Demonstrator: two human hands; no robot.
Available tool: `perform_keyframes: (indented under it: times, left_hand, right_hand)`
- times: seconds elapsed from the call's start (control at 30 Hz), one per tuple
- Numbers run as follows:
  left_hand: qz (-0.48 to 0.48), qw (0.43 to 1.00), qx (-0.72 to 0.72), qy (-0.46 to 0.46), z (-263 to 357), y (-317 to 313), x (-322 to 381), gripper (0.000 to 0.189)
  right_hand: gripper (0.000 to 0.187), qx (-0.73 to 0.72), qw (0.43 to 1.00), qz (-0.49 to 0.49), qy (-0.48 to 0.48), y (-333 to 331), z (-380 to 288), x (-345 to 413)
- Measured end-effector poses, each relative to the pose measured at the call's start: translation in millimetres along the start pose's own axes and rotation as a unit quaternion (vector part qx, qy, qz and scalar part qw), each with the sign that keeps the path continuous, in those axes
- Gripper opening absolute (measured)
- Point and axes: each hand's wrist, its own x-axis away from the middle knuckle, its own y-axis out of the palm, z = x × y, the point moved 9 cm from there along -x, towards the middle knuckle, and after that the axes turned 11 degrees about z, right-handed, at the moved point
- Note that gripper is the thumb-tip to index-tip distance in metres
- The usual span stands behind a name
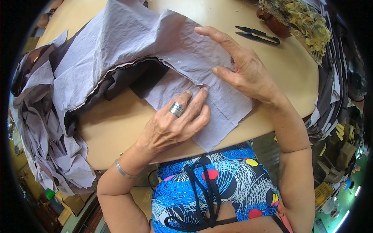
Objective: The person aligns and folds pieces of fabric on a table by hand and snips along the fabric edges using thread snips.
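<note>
A piece of lavender woven fabric point(186, 43) with raw, fraying edges lies spread before me on the table. A seam line runs across its lower panel point(215, 116). My left hand point(180, 119), wearing a wide silver ring point(176, 109), rests palm down with two fingertips on the seam's folded edge. Its thumb is not clearly seen, so a pinch cannot be made out. Over the right part of the fabric, my right hand point(244, 70) has thumb and index finger spread, with nothing between them. Dark fabric point(131, 77) shows beneath the lavender layer.
Black thread snips point(258, 35) lie on the pale table point(294, 75) at upper right, near a clump of yellowish thread point(306, 23). Heaped lavender and dark cloth pieces point(43, 125) hang over the left edge. More dark and pale cloth point(329, 96) hangs at the right.
</note>
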Motion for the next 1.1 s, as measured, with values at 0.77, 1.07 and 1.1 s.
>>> perform_keyframes:
  times: [0.77,1.07,1.1]
  left_hand:
    - [0.016,1.000,-0.023,-0.007,0,1,5,0.020]
    - [0.006,0.999,-0.038,-0.024,1,4,-2,0.017]
    - [0.005,0.999,-0.038,-0.024,2,3,-3,0.017]
  right_hand:
    - [0.074,-0.015,0.994,-0.053,0.095,8,7,3]
    - [0.074,-0.014,0.999,-0.020,0.042,5,7,3]
    - [0.075,-0.012,0.999,-0.022,0.044,5,6,3]
